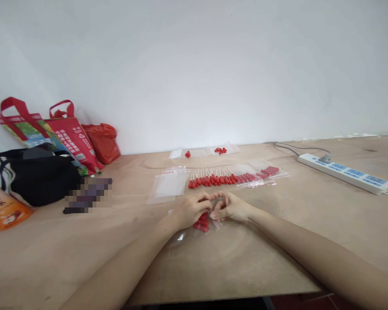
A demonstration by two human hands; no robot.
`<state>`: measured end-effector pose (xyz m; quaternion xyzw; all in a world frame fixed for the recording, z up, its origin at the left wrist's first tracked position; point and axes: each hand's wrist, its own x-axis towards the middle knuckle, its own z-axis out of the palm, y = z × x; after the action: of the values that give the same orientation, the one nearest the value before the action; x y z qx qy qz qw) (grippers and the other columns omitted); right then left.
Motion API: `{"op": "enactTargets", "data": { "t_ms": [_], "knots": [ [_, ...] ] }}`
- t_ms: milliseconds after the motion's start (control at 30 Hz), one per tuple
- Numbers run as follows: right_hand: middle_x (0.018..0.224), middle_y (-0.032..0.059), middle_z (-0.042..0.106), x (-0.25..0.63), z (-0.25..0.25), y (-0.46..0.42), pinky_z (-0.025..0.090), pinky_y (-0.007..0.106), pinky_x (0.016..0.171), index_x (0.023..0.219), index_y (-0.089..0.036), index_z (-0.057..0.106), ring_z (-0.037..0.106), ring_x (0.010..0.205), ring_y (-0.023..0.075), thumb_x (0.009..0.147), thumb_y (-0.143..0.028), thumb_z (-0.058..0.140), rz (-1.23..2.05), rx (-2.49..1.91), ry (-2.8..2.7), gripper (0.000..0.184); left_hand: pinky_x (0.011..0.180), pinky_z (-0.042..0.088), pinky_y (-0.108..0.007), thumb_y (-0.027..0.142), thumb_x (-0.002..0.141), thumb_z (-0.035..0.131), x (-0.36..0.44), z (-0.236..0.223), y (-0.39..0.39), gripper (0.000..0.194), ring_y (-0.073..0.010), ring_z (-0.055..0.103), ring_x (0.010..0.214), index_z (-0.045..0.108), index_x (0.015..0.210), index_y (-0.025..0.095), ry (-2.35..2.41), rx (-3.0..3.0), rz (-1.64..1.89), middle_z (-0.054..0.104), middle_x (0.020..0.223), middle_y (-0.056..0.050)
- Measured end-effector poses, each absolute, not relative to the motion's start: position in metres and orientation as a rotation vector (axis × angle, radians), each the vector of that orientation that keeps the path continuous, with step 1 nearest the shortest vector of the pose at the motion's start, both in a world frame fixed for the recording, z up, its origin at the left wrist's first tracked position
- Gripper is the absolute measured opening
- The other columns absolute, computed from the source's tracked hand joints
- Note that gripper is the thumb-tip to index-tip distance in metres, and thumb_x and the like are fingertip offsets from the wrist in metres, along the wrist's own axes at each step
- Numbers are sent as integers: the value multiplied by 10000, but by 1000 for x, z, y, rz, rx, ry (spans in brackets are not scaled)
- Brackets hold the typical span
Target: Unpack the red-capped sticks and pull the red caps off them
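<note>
My left hand (pixel 191 209) and my right hand (pixel 230 206) meet at the middle of the wooden table (pixel 278 241), fingers curled and pinched together. Between them lies a small clear plastic bag (pixel 203 224) with several red-tipped sticks inside; both hands grip its top edge. Just beyond my hands lies a row of red-tipped sticks (pixel 220 177), with empty clear zip bags (pixel 168 184) to its left. Filled bags (pixel 268 171) lie at the row's right end.
A white power strip (pixel 345 173) with a grey cable lies at the right. Red shopping bags (pixel 69 135), a black bag (pixel 39 176) and an orange packet (pixel 3 209) stand at the left by the wall. Small bags with red bits (pixel 213 151) lie farther back.
</note>
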<state>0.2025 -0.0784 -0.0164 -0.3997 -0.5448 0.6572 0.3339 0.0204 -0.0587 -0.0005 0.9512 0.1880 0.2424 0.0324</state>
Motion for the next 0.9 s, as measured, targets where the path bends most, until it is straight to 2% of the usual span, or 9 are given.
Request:
{"op": "enactTargets", "data": {
  "t_ms": [133,233,333,500,600,667,767,900],
  "knots": [
    [600,-49,587,208,-18,-81,450,214,534,833,-161,490,539,530,69,547,-379,727,1663,-960,-1529,430,619,420,-202,125,838,369,19,-2,-58,194,-104,500,676,546,762,154,619,2926,729,522,796,-34],
    [669,-25,586,210,-20,-84,451,215,571,788,-155,535,544,601,76,621,-281,675,1519,-909,-1690,252,633,416,-201,107,830,366,17,-4,-57,186,-107,498,689,533,767,156,609,2928,744,508,783,-30],
    [727,-1,598,209,-21,-87,439,206,579,783,-156,571,544,630,85,666,-155,597,1197,-934,-1878,119,629,412,-201,96,826,360,16,-5,-56,190,-108,497,685,526,759,159,606,2948,760,509,787,-30],
    [739,24,600,209,-22,-86,442,225,623,753,-176,594,550,681,112,747,-144,521,546,-813,-2138,80,665,425,-204,79,827,339,17,-3,-57,207,-111,523,732,518,762,160,553,2941,801,547,817,-38],
    [750,43,602,211,-24,-82,426,237,639,747,-180,595,533,706,123,812,-139,421,169,-680,-2266,189,714,430,-215,60,823,335,17,-1,-58,205,-122,539,800,510,779,158,501,2952,811,589,880,-45],
    [751,53,596,213,-24,-80,407,241,611,745,-176,587,508,681,127,826,-132,375,-34,-658,-2314,232,694,433,-219,70,827,347,17,0,-57,188,-126,543,771,508,787,158,509,2970,784,600,836,-38],
    [745,58,584,214,-24,-79,380,247,587,734,-170,574,482,661,132,821,-122,356,-223,-633,-2357,240,649,434,-214,107,842,369,17,0,-56,155,-121,537,698,511,806,157,547,2972,758,584,738,-19],
    [719,46,572,216,-24,-78,352,256,585,746,-170,575,470,659,135,805,-118,373,-331,-617,-2382,217,644,430,-210,135,853,375,18,-3,-55,167,-117,535,703,536,814,154,538,3033,738,578,776,-32]
  ]
}}
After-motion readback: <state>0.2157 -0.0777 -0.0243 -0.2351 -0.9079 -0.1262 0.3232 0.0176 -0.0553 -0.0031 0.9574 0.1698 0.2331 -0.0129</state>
